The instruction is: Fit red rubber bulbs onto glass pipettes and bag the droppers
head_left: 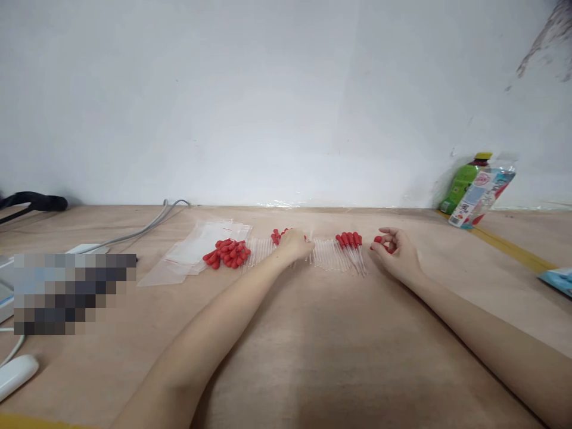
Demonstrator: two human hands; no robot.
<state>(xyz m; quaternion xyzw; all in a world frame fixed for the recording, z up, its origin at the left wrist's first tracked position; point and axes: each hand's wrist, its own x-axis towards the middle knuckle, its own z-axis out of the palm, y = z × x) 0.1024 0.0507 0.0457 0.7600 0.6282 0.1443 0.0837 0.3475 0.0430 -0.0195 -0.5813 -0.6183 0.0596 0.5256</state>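
Forearms (214,330) cross the table (308,357). Clear tubes (328,255) lie under and beside the left hand (294,245), whose fingers' grip I cannot tell; the right hand (401,254) has its fingers narrowed round red bulbs (378,239). Red-topped droppers (349,240) lie between the hands, a bulb heap (229,254) left of the left fingers, bottles (461,183) beyond the right.

In front of me I see a pale wall (268,107), with a dark stain (547,44) at its upper right. Near this wall, on my right side, there is a green bottle (460,186) and, partly before it, a printed bottle (482,193). A yellow strip (507,243) crosses the tabletop (335,357) towards a blue packet (558,280). On my left are a black object (42,201), a grey cable (138,233) and a white mouse (18,375).
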